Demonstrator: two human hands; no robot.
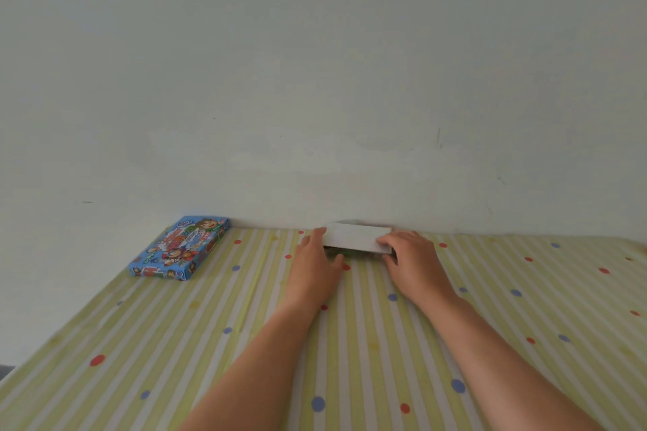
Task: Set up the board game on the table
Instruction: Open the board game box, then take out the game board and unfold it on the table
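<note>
I see my left hand (pixel 317 261) and right hand (pixel 411 257) each clamped on an end of the flat white cardboard slab (pixel 355 238), at the striped worktop (pixel 168 360) far edge against the wall (pixel 315 98); blue cartoon-printed box (pixel 180 248) lies far left.

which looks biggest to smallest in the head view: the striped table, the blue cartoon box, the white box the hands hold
1. striped table
2. blue cartoon box
3. white box, partly hidden by the left hand and right hand, so its full extent is unsure
</note>
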